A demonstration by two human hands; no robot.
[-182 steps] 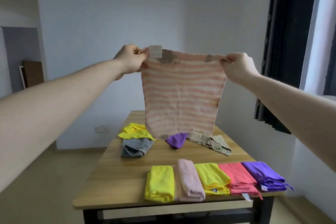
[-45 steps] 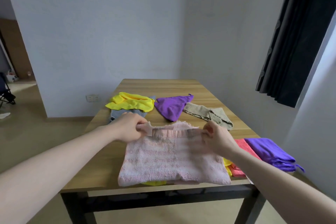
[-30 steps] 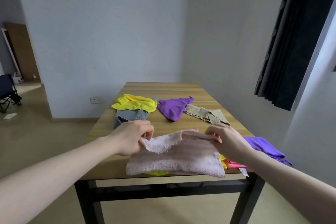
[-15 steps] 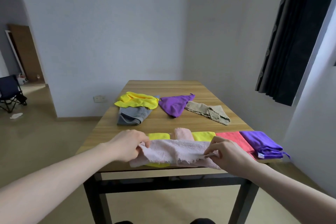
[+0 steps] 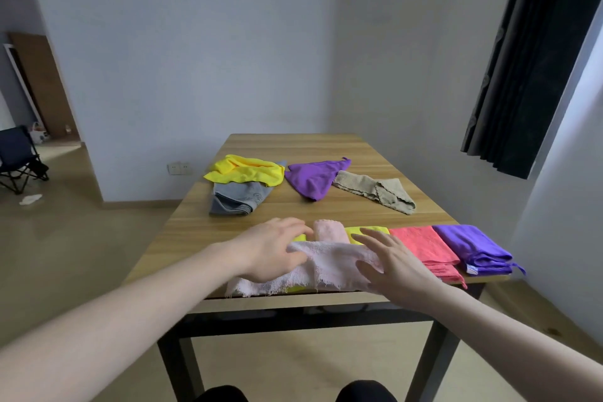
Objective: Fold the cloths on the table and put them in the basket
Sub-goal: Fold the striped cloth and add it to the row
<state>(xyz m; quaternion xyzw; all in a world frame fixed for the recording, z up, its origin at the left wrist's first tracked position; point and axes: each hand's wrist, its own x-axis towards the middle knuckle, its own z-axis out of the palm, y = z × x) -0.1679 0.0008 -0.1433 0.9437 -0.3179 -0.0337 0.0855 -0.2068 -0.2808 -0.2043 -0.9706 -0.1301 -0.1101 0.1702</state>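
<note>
A pale pink striped cloth [image 5: 329,266] lies folded into a long strip along the table's near edge, on top of the row of folded cloths. My left hand [image 5: 272,251] rests on its left end with fingers spread. My right hand [image 5: 388,259] lies flat on its right end, fingers straight. Behind it show a folded pink cloth [image 5: 329,230], two yellow ones partly hidden, a coral cloth [image 5: 421,243] and a purple one [image 5: 473,246]. No basket is in view.
Unfolded cloths lie farther back on the wooden table [image 5: 293,145]: yellow [image 5: 244,168], grey [image 5: 238,197], purple [image 5: 313,176] and beige [image 5: 375,191]. A dark curtain [image 5: 528,59] hangs at the right. A folding chair [image 5: 19,153] stands at far left.
The striped cloth, held up earlier, was laid on the table and folded toward me into a strip. Both hands let go of its edge and now lie flat on it.
</note>
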